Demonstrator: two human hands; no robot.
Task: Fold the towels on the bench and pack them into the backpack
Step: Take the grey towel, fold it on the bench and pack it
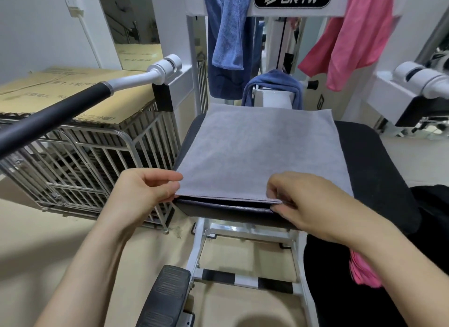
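Grey towel (262, 154) on bench (379, 161), hands pinching near corners

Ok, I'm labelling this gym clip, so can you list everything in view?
grey towel: one, grey, flat on the seat.
blue towels: at least two, blue, one hanging from the frame, one draped on the post behind the seat.
pink towels: two, pink, one hanging top right, one against the bag.
bag: one, black, lower right.
seat: one, black, centre.
frame: one, white, marked BRTW.
handles: two, white, left one black-gripped, either side.
cage: one, metal, left.
cardboard: tan, on the cage.
pedal: one, black, bottom.
left hand: pinches the grey towel's near left corner.
right hand: pinches its near edge.
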